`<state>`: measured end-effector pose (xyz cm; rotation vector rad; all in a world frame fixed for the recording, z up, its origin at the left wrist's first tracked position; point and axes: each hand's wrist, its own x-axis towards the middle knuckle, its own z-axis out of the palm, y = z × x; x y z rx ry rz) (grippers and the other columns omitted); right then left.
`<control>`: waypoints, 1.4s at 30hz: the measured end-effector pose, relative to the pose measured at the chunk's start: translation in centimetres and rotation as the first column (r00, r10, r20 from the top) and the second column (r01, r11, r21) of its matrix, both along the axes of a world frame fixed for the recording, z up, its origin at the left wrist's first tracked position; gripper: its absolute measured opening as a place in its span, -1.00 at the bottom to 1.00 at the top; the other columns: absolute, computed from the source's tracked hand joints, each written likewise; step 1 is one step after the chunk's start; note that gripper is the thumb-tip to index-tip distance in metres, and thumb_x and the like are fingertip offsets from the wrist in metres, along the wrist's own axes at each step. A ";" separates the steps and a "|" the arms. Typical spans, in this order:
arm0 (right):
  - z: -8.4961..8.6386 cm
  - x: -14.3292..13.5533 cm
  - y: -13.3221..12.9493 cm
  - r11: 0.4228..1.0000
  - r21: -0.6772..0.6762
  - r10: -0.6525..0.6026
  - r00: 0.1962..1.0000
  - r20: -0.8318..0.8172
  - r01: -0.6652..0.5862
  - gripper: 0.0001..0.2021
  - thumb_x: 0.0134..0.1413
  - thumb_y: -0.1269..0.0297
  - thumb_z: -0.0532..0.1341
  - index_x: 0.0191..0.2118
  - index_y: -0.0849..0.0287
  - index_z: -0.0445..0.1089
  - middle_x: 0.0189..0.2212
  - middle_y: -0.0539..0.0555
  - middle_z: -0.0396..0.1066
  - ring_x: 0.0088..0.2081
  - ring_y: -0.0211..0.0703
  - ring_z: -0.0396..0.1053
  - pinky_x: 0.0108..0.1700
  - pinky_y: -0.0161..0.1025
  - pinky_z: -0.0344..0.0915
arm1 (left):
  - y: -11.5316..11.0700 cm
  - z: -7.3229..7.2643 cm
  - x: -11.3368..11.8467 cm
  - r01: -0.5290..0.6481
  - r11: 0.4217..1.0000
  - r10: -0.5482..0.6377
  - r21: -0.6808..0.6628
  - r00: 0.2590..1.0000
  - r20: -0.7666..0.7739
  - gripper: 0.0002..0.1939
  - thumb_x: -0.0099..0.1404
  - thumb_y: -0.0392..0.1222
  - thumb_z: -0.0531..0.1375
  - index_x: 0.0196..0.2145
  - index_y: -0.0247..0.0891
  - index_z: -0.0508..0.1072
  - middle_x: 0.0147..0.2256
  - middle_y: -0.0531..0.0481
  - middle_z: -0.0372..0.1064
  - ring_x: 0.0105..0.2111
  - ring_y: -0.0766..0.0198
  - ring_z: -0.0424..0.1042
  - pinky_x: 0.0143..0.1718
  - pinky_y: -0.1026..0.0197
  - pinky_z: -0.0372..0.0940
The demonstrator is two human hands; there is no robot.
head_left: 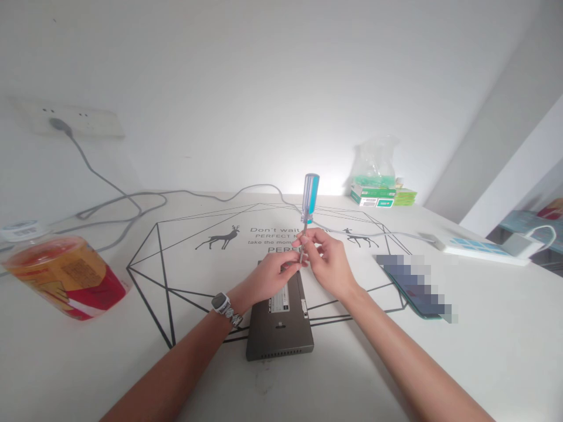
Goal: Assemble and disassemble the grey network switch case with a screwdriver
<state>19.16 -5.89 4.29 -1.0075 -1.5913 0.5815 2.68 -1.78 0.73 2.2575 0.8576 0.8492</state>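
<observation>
A screwdriver (311, 196) with a blue and clear handle stands nearly upright, handle up and shaft down. My right hand (329, 264) is closed, pinching the metal shaft between thumb and fingers. Lower down, the fingertips of my left hand (275, 274) press together around the shaft's tip; whether a small part sits there is hidden. Under my left hand, a flat dark metal box (281, 340) lies on the table, with a white label, a slot and a row of vent holes along its near edge. The far end of the box is partly covered by my hands.
A bottle of red drink (70, 275) stands at left. A phone (413, 287) lies at right, near a white power strip (479, 249) with a charger (523, 243). Green boxes (373, 195) sit by the wall. A grey cable (211, 196) crosses the printed table (352, 363).
</observation>
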 end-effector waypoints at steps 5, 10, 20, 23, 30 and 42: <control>0.0 -0.3 0.1 1.000 -0.005 -0.014 0.999 -0.042 0.014 -0.78 0.25 0.09 0.19 -0.22 0.13 0.45 -0.32 0.06 0.53 -0.39 -0.19 0.42 -0.42 -0.27 0.37 | 0.1 0.1 0.0 0.006 0.998 -0.009 0.062 0.999 0.048 -0.69 0.41 -0.11 0.11 -0.48 -0.26 0.41 -0.52 0.08 0.32 -0.47 0.30 0.28 -0.43 0.29 0.14; -0.2 -0.5 0.3 0.996 -0.044 -0.086 0.980 -0.177 0.080 -0.77 0.05 0.13 0.37 -0.39 0.13 0.37 -0.48 -0.01 0.39 -0.44 -0.20 0.37 -0.40 -0.25 0.36 | 0.3 -0.4 0.1 0.010 0.998 -0.017 0.055 0.993 0.120 -0.75 0.39 -0.11 0.16 -0.39 -0.26 0.52 -0.42 0.01 0.50 -0.37 0.21 0.45 -0.32 0.26 0.29; -0.4 -0.2 0.5 0.999 -0.011 -0.052 0.994 -0.093 0.051 -0.76 0.19 0.08 0.25 -0.33 0.17 0.47 -0.42 0.03 0.47 -0.41 -0.19 0.40 -0.39 -0.27 0.36 | 0.3 -0.6 0.7 -0.028 0.999 0.037 -0.046 0.978 0.205 -0.84 0.31 -0.13 0.24 -0.38 -0.24 0.45 -0.37 0.00 0.51 -0.30 0.20 0.49 -0.22 0.22 0.35; -0.4 -0.1 0.4 0.999 -0.002 -0.035 0.999 -0.041 0.035 -0.74 0.26 0.09 0.20 -0.21 0.17 0.50 -0.38 0.05 0.51 -0.41 -0.20 0.41 -0.39 -0.28 0.36 | 0.2 -0.3 0.4 0.041 0.998 -0.033 -0.047 0.985 0.172 -0.85 0.36 -0.15 0.17 -0.33 -0.25 0.45 -0.32 -0.02 0.51 -0.25 0.18 0.48 -0.20 0.22 0.34; -0.5 -0.1 0.4 1.000 -0.026 -0.009 1.000 -0.022 0.009 -0.70 0.30 0.07 0.13 -0.13 0.16 0.49 -0.31 0.08 0.53 -0.41 -0.19 0.42 -0.41 -0.26 0.38 | 0.2 0.2 -0.1 0.000 0.999 -0.001 0.054 1.000 0.028 -0.71 0.41 -0.13 0.09 -0.44 -0.27 0.42 -0.49 0.07 0.36 -0.48 0.32 0.26 -0.45 0.30 0.15; -0.3 -0.2 0.4 0.997 -0.050 -0.069 0.994 -0.081 0.065 -0.75 0.14 0.08 0.30 -0.41 0.15 0.40 -0.44 0.04 0.43 -0.41 -0.18 0.37 -0.41 -0.26 0.37 | 0.2 -0.5 0.4 -0.030 0.999 0.033 -0.022 0.984 0.176 -0.83 0.33 -0.14 0.22 -0.38 -0.27 0.45 -0.37 -0.01 0.52 -0.34 0.23 0.48 -0.26 0.24 0.33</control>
